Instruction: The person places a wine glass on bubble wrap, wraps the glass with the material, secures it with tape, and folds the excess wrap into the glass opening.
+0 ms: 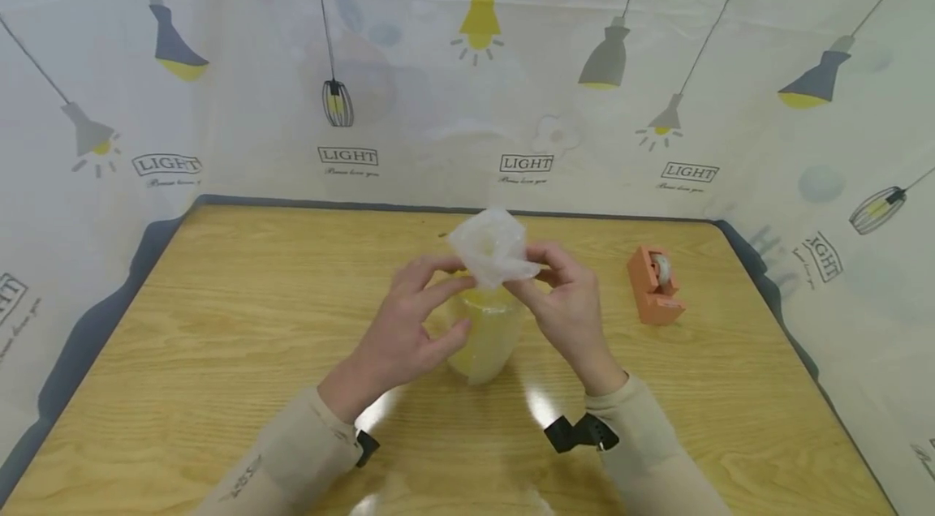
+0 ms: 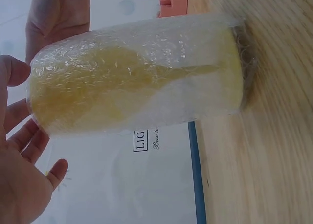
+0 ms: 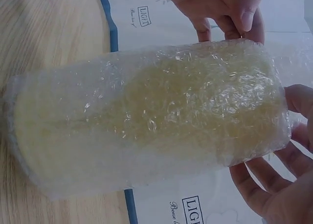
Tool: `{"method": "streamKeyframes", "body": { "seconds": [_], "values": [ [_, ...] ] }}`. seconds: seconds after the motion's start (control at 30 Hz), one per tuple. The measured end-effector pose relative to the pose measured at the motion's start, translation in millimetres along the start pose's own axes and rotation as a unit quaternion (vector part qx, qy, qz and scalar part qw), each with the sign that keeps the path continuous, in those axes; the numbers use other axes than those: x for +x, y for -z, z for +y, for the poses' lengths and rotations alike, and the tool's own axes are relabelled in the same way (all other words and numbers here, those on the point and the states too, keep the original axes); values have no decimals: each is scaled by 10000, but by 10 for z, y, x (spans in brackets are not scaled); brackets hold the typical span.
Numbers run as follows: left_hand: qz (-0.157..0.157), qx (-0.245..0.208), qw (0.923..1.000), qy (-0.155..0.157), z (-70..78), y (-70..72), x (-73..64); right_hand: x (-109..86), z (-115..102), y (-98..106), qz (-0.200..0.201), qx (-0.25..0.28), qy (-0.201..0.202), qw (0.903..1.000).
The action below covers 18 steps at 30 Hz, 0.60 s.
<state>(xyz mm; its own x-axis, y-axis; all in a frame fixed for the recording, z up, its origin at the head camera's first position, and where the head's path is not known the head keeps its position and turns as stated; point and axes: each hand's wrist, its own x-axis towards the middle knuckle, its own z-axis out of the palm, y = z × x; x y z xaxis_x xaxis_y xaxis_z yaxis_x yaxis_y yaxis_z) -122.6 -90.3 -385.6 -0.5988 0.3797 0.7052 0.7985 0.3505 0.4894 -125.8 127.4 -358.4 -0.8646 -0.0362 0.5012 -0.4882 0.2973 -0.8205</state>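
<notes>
A yellow, goblet-shaped thing (image 2: 102, 87) stands upright on the table, rolled in clear bubble wrap (image 3: 137, 111). The wrap's loose top end (image 1: 488, 244) sticks up, crumpled, above it. From the left, my left hand (image 1: 398, 329) reaches to the top, its extended fingers touching the wrap at the rim and its thumb apart from the roll. On the other side my right hand (image 1: 573, 309) pinches the edge of the loose end between thumb and forefinger. Its remaining fingers lie near the rim in the right wrist view. Part of the fingertips is hidden behind the plastic.
An orange tape dispenser (image 1: 653, 289) with a roll of tape stands to the right of the wrapped thing. The wooden table (image 1: 256, 321) ends at a dark edge before a white cloth backdrop (image 1: 424, 94) printed with lamps.
</notes>
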Motion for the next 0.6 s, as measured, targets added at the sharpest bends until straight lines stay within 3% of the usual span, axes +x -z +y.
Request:
{"method": "streamKeyframes", "body": {
  "seconds": [0.13,0.27,0.4,0.6],
  "values": [
    [-41,-21,10000,78,-21,-14,-5,-3,18,16,-28,-8,-27,10000],
    [-100,-567,9979,286,-53,0,27,-8,31,45,-200,39,-53,9998],
    [-176,-1238,9909,506,-82,13,74,-10,47,80,-392,111,-93,9991],
    [-293,-1676,9822,793,-82,3,115,-23,85,120,-562,341,-37,9978]
  ]
}}
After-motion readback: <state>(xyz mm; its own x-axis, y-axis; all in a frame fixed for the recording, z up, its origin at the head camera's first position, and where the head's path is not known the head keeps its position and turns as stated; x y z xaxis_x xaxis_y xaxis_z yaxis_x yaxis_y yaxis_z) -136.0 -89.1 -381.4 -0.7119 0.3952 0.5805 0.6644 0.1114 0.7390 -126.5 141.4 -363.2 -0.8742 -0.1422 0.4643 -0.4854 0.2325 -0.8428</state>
